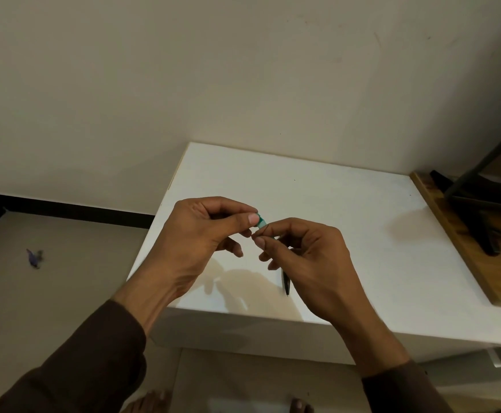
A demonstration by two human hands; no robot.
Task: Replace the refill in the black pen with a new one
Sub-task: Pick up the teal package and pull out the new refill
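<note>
Two bare hands meet in the air above a white rectangular tabletop [317, 198], seen from above by the person they belong to. The left hand [201, 231], in a dark brown sleeve [73, 365], has its thumb and forefinger curled together, pinching a small green plastic cap-like piece [261, 219] at the fingertips; its other fingers hang loosely curled beneath. The right hand [305, 257] faces it, thumb and forefinger pinched tight on something very thin right beside the green piece; whether this is the refill cannot be told, since the fingers hide it. The two pinches almost touch.

Below the right hand's lower fingers, a slim black pen part with a pointed tip [286, 283] shows against the tabletop; only its lower end is visible, and whether it lies on the surface or is held cannot be told. It sits close to the table's near edge, just under the hands.

No container is in view. Beyond the fingertips the tabletop runs bare to a cream wall [243, 70]. To the right of the right hand, well apart, a brown wooden board [466, 263] adjoins the table's right edge and carries a black metal stand [478, 204]. To the left of the left hand the table ends, and the floor [64, 278] lies below, with a small purple scrap [34, 258] on it and a black skirting strip [79, 211] along the wall.
</note>
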